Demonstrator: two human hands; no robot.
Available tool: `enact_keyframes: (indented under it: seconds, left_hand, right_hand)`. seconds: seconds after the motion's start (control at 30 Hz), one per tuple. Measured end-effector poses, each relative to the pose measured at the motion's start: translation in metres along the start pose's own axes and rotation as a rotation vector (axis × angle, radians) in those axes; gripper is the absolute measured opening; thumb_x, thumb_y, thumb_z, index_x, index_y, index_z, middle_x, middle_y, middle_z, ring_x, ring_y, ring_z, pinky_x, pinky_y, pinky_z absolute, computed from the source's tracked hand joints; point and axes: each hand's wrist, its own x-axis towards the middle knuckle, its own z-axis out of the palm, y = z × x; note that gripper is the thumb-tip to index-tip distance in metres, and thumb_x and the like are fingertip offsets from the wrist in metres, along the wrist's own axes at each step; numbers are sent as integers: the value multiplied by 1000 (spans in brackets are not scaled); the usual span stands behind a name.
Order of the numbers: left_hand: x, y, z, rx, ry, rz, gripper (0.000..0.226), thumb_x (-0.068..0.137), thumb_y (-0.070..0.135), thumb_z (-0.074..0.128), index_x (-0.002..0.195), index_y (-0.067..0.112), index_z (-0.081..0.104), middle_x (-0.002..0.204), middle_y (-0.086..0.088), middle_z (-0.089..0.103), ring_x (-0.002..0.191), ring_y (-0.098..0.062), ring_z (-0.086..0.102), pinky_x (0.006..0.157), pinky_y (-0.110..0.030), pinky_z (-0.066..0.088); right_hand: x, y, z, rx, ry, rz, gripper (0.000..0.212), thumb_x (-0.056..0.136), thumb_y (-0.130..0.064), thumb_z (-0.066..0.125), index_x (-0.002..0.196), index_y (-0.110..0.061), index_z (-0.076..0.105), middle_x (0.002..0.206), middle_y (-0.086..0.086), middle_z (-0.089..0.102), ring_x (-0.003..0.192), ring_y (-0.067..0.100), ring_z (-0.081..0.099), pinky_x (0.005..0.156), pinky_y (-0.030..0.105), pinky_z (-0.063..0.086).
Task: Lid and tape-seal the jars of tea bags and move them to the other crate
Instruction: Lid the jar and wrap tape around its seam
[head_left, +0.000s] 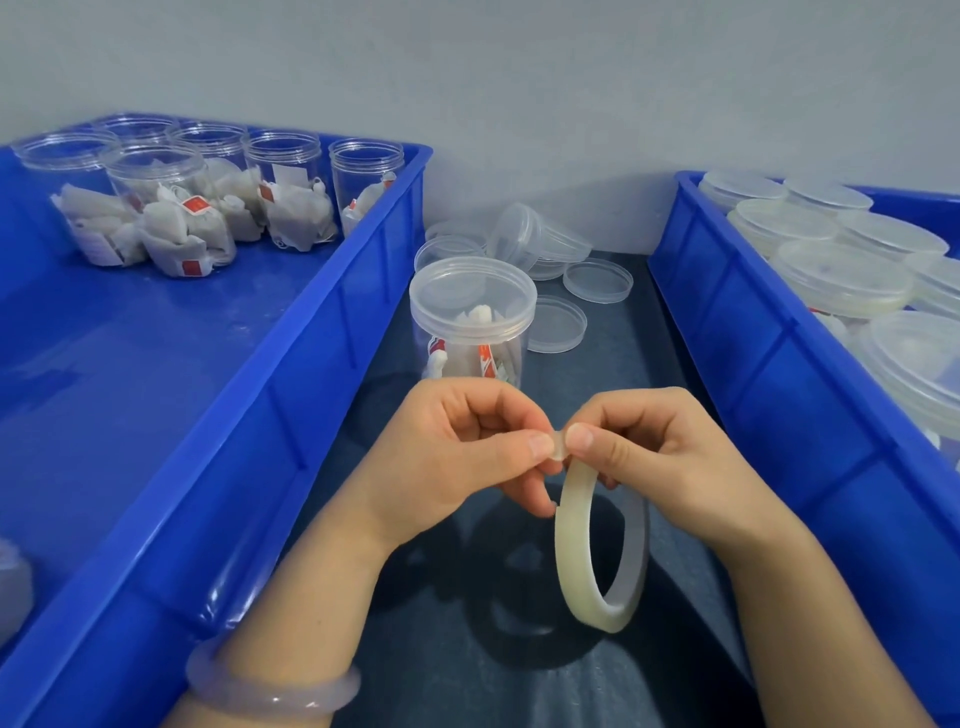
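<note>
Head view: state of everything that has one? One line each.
Middle jar, upright, lid on, no tape visible on it.
Left jars, upright, no lids, tea bags inside.
Right jars, lids on.
Loose lids, on no jar.
Tape roll, held up, loose end pinched.
Left hand, pinches the roll's loose end.
Right hand, grips the roll at its top.

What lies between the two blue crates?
Head view: a lidded jar and loose lids on the dark table; nearer, the left hand and right hand pinch the tape roll.
</note>
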Motion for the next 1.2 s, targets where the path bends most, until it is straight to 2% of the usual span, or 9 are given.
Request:
enact_keyframes:
  seconds: [0.13, 0.23, 0.53, 0.63, 0.77, 0.87, 1.0, 1.1, 1.2]
  left_hand:
    - [0, -1, 0, 21, 36, -10, 7, 70, 22, 67, 70, 21, 73, 65, -1, 69, 53, -15, 67, 56, -25, 56]
    - [0, -1, 1, 69, 85, -28, 7, 65, 25, 68, 67, 20, 72, 62, -1, 68, 53, -16, 66, 55, -25, 56]
    - [0, -2, 6, 192, 176, 14, 8, 59, 29, 72, 66, 25, 72, 64, 1, 71, 54, -16, 69, 55, -20, 54]
    - [0, -2, 6, 172, 168, 24, 7, 61, 20, 75, 67, 23, 72, 64, 1, 71, 54, -15, 69, 56, -19, 53]
    - [-1, 1, 7, 59, 96, 31, 5, 67, 22, 72, 71, 20, 75, 68, -1, 72, 57, -15, 69, 58, -21, 55]
    - [-2, 4, 6, -32, 28, 45, 11, 73, 17, 67, 77, 20, 77, 73, -1, 73, 59, -16, 69, 59, -23, 56]
    - [-1, 4, 7, -27, 44, 46, 10, 71, 16, 67, 73, 20, 76, 70, -1, 72, 55, -15, 68, 56, -22, 55]
    - [-1, 3, 7, -22, 53, 17, 8, 68, 18, 68, 70, 20, 75, 68, -1, 71, 54, -16, 68, 55, -22, 55]
    - [0, 1, 7, -43, 66, -34, 8, 65, 21, 68, 68, 17, 75, 66, -3, 71, 53, -17, 68, 55, -23, 55]
  right_hand:
    - [-1, -2, 3, -55, 43, -17, 24, 79, -36, 68, 68, -15, 73, 60, 25, 56, 54, 30, 41, 51, 41, 32]
    - [-2, -3, 2, -117, 76, -38, 31, 74, -39, 66, 71, -9, 73, 61, 25, 59, 52, 34, 45, 50, 44, 34]
    - [-4, 0, 1, -180, 105, -2, 38, 72, -43, 63, 70, -6, 72, 57, 21, 57, 51, 14, 42, 49, 27, 33]
    - [-5, 0, 1, -149, 102, -1, 38, 72, -42, 64, 70, -5, 72, 59, 22, 58, 53, 17, 43, 51, 30, 33]
    - [-6, 0, -1, -68, 95, -23, 27, 76, -37, 69, 67, -12, 72, 59, 19, 61, 56, 21, 48, 54, 32, 37]
    - [-7, -2, -2, -3, 73, -61, 17, 76, -28, 64, 67, -16, 72, 56, 6, 62, 53, 9, 48, 52, 19, 39]
    - [-7, -3, 0, -1, 61, -73, 16, 76, -27, 64, 67, -18, 72, 57, 7, 62, 53, 9, 48, 52, 17, 39]
    - [-7, -1, 0, -12, 79, -67, 18, 76, -30, 65, 66, -18, 73, 57, 11, 62, 52, 15, 48, 51, 25, 39]
    - [-7, 2, 0, -55, 96, -57, 20, 75, -37, 68, 70, -19, 73, 60, 22, 60, 54, 37, 48, 50, 44, 38]
